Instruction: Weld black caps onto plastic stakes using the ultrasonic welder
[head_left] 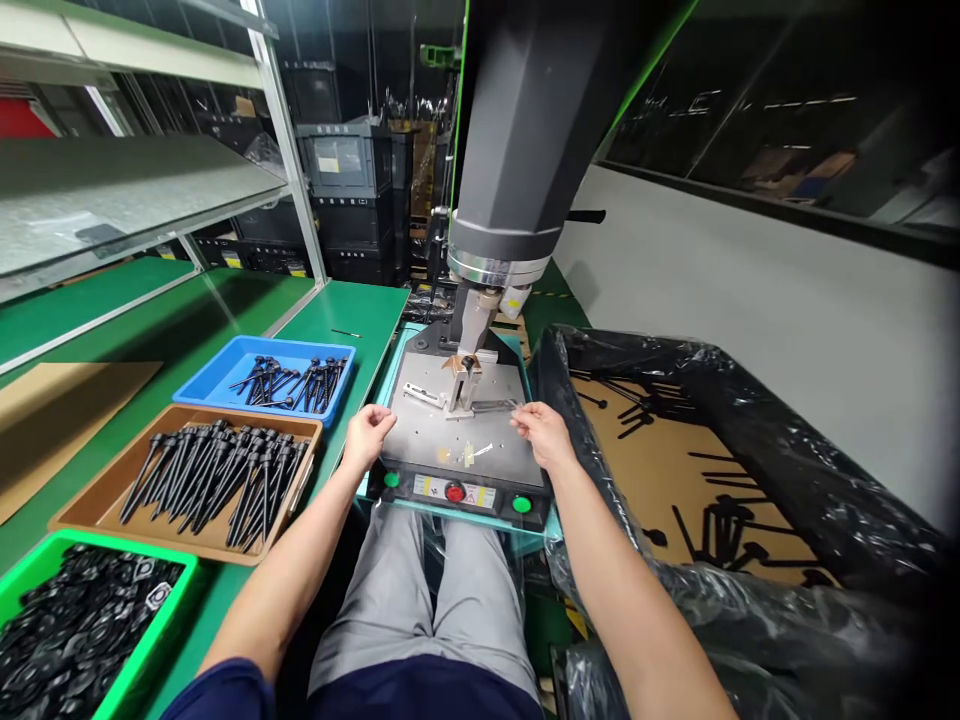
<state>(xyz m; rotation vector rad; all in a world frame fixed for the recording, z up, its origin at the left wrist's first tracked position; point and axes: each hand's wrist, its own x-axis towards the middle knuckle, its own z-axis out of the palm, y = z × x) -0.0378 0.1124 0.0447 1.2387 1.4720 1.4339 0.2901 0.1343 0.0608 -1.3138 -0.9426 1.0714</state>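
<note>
So, the right hand [546,432] is pinching in narrow at the outer end of a thin metal arm [491,406] on the plate [420,445], though I can't tell if it's really gripping; the left hand [369,437] is hovering by the plate's left edge, fingertips drawn close, and I can't tell if they're holding anything. What looks like a black piece [469,363] is sitting in the upright fixture [459,392], right under the machine head [510,150]. Personally, I'd be checking it's seated straight and keeping fingers out wide before touching those green buttons [523,504]. Over left, the green surface [360,305] is carrying blue [217,375], brown [105,480] and green bins [169,610] of black parts. A plastic-lined box [630,465] is taking up the right side, crates [364,165] are standing behind, and a white wall [750,250] is running alongside.
</note>
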